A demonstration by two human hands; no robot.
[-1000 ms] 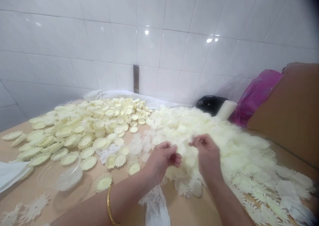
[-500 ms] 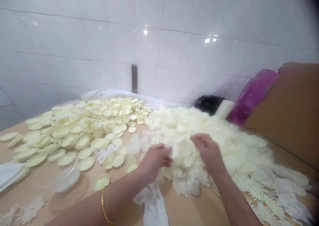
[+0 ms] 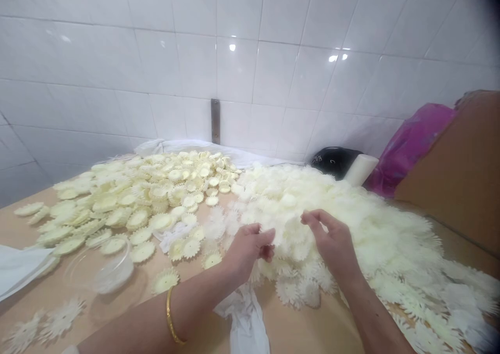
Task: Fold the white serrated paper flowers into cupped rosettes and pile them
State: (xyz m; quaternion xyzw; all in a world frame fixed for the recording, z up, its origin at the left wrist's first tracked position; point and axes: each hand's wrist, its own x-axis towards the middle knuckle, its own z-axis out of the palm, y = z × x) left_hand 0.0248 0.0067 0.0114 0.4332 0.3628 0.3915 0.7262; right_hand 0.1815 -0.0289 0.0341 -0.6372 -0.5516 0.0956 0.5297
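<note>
My left hand [image 3: 250,252], with a gold bangle [image 3: 172,315] on its wrist, is over the front of a heap of pale petal-edged cutouts [image 3: 324,203]. Its fingers are curled and the thumb lies toward them; anything they hold is hidden. To the right, my right hand [image 3: 334,242] is pinched at thumb and fingertips over the same heap. Whatever is in that pinch is too small to make out. The two hands are apart. Left of them lies a second pile of yellowish, tooth-edged discs [image 3: 160,190], which look thicker and cupped.
A clear plastic bowl [image 3: 113,276] sits front left by white sheets [image 3: 19,268]. Crumpled white cloth [image 3: 248,317] lies under my left forearm. At the back right are a black bag [image 3: 334,161], a white roll [image 3: 361,169], a magenta bag [image 3: 414,146] and a cardboard box [image 3: 453,172].
The view has shifted slightly, so the table's contents appear farther right. Both hands keep nearly the same place, with the left fingers slightly more curled.
</note>
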